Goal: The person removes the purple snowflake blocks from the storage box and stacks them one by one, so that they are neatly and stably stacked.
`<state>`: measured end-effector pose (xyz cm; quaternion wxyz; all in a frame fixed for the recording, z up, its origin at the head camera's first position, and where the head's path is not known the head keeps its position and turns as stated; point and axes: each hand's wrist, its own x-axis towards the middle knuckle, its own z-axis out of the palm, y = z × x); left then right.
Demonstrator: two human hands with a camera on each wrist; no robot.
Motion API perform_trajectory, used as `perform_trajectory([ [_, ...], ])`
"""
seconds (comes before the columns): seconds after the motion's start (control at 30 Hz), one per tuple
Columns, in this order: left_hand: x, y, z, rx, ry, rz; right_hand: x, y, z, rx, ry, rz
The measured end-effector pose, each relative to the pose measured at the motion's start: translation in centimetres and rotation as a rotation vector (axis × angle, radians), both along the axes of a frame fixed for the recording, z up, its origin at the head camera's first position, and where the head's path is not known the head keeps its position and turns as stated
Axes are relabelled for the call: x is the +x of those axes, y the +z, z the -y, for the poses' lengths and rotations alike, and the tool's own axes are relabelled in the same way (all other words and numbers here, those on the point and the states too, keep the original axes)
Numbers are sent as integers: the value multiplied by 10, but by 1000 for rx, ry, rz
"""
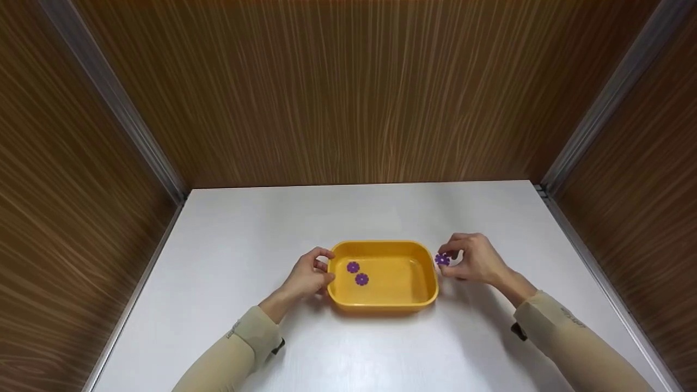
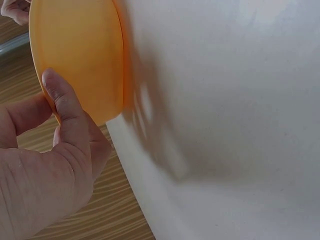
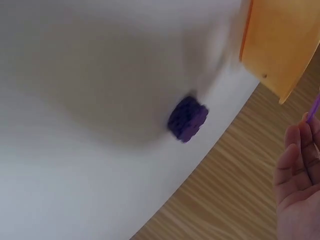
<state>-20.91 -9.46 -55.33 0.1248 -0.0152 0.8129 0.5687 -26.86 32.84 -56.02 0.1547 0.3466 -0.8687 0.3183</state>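
A yellow rectangular tub (image 1: 395, 280) sits on the white table. Two purple flower-shaped discs (image 1: 361, 279) lie flat on its floor toward the left. My left hand (image 1: 306, 276) grips the tub's left rim, with the thumb (image 2: 65, 97) on one side of the wall and fingers on the other. Just past the tub's right rim, my right hand (image 1: 475, 260) pinches another purple flower-shaped disc (image 1: 442, 259) between thumb and fingers, at about rim height. In the right wrist view a short stack of purple flower-shaped discs (image 3: 187, 119) stands on the table; the right hand hides it from the head view.
The white table (image 1: 245, 228) is enclosed by wood-grain panels (image 1: 359, 92) at the back and both sides. Grey metal strips (image 1: 128, 122) run along the panel corners. Beige sleeves (image 1: 572, 337) cover both forearms.
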Motion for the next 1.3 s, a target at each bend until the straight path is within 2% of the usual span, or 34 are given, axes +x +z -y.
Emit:
perform_trajectory([
  [0.4, 0, -1, 1, 8, 3, 3, 2, -15, -29, 25, -88, -21],
  [0.73, 0, -1, -1, -4, 15, 7, 0, -30, -48, 66, -178, 53],
  [1.0, 0, -1, -1, 0, 14, 9, 2, -39, -54, 128, -211, 169],
  [1.3, 0, -3, 1, 14, -8, 2, 2, -45, -52, 125, -210, 163],
])
